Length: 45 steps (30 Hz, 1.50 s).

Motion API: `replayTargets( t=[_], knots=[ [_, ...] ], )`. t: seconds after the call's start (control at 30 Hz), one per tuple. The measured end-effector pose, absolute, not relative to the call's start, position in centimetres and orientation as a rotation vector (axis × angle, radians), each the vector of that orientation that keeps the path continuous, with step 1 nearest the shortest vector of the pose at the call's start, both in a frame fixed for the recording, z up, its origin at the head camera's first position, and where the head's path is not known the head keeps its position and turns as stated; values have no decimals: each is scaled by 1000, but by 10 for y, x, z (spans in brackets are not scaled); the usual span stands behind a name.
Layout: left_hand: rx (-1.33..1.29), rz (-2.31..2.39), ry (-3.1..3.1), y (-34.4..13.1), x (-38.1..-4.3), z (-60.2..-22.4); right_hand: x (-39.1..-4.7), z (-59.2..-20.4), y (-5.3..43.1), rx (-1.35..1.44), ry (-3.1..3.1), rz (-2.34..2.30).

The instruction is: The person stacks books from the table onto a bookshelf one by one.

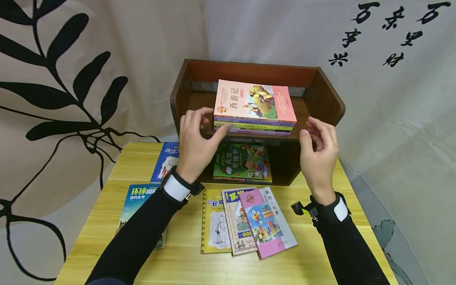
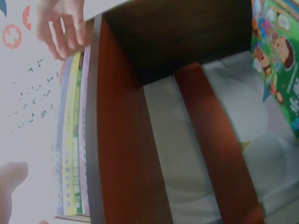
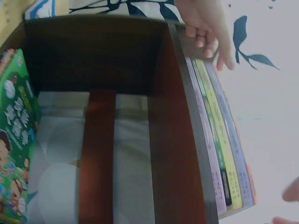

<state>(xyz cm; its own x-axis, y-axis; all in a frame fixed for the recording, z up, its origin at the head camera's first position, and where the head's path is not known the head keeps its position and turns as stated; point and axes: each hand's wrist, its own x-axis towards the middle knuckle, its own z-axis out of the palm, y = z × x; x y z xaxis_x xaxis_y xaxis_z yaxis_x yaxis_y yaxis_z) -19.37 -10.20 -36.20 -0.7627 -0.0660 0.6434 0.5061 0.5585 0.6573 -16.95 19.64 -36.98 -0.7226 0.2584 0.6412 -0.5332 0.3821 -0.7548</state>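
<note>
A stack of several books [image 1: 254, 103] lies flat on the upper shelf, a pink-covered one on top. Just left of the stack is my left hand [image 1: 197, 142], its thumb extended near the front corner and its fingers loosely bent; whether it touches the books is hard to tell. My right hand [image 1: 320, 154] hovers apart from the stack's right end, fingers loosely curled around nothing. The right wrist view shows the stack's spines [image 3: 219, 135] with my left hand [image 3: 205, 28] beyond them. In the left wrist view, my right hand [image 2: 60, 25] appears past the far end.
The brown two-level bookshelf [image 1: 322, 93] stands at the table's back. Its lower level holds a green book [image 1: 242, 162] on others. On the wooden table [image 1: 313, 261] lie a yellow book [image 1: 216, 221], a comic-style book [image 1: 239, 221], a pink-and-grey book [image 1: 267, 221] and blue books [image 1: 139, 198].
</note>
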Motion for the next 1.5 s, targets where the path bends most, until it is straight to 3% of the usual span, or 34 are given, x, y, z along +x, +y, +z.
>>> replayTargets(
  t=[0.2, 0.43, 0.8, 1.5],
  knots=[
    [-508, -1305, -2170, -114, -168, -384, -142, -397, 193, 413, -1893, 1341],
    [-461, -1349, -2434, -137, -148, -434, -129, -454, 201, 641, -2337, 1351],
    [-223, -1310, -2712, -179, -120, -512, -114, -523, 202, 549, -2720, 1510],
    [361, -793, -2997, -317, -80, -545, -109, -546, 209, 536, -2929, 1399]
  ],
)
